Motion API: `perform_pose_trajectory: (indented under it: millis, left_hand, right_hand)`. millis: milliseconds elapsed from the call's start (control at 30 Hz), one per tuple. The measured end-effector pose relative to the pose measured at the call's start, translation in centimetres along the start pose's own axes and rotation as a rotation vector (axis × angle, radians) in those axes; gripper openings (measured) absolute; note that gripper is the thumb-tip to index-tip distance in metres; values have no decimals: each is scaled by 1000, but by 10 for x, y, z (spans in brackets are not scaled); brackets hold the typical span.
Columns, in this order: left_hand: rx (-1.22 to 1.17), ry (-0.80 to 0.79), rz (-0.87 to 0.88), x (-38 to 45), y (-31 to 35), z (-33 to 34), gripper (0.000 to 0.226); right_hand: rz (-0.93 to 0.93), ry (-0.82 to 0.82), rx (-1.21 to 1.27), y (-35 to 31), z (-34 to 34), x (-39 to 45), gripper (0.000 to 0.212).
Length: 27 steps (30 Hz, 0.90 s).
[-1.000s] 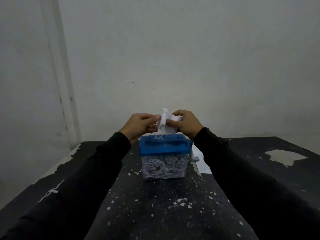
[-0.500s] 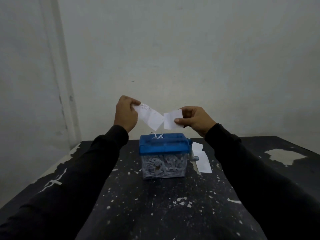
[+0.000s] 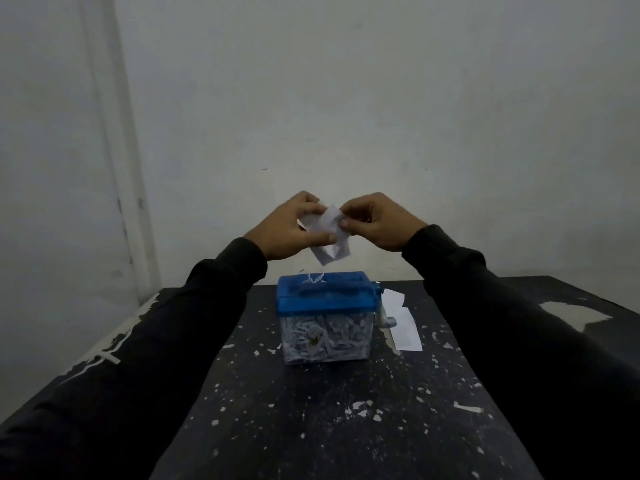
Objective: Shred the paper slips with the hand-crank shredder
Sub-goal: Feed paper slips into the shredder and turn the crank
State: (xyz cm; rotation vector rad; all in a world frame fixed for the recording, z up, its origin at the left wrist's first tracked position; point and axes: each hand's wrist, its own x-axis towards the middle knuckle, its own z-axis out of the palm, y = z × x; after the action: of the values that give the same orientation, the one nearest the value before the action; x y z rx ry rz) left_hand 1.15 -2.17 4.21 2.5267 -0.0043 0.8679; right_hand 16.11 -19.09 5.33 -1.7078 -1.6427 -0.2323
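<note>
Crank handle (image 3: 385, 318) half hidden behind shredder (image 3: 325, 318); both sleeves cut off by frame edge.

Dim, flat, bluish light, no clear source; soft shadows, no glare. Slight overall softness, wide-angle bending at edges.

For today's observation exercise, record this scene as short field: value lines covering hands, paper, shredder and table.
left hand: pinches the held paper
right hand: pinches the same paper
held paper: white pieces, above the shredder, not in it
shredder: blue lid, clear bin full of shreds, a scrap poking from the lid
crank: right side, untouched
spare slips: flat beside the crank
table: black, flecked with white
</note>
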Motion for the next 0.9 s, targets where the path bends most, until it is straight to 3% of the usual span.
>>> perform_pose_trajectory:
  millis: [167, 367, 500, 567, 600, 767, 900]
  left_hand:
    - [-123, 20, -105, -3, 5, 6, 33]
    - [-257, -8, -205, -7, 6, 7, 28]
    - [-269, -58, -215, -7, -1, 5, 13]
    - [-295, -33, -235, -7, -7, 3, 2]
    - [-310, -2, -251, -7, -10, 2, 8]
    - [-392, 116, -256, 1, -15, -2, 27]
    - [-634, 91, -265, 1, 8, 2, 21]
  right_hand:
    - [89, 229, 124, -5, 1, 9, 16]
    - [327, 442, 714, -14, 10, 19, 12]
    - [369, 601, 918, -19, 11, 19, 15]
    - [345, 597, 883, -16, 7, 17, 18]
    - [318, 557, 847, -15, 6, 15, 19]
    - [162, 155, 642, -14, 5, 0, 20]
    - [112, 211, 263, -11, 27, 7, 26]
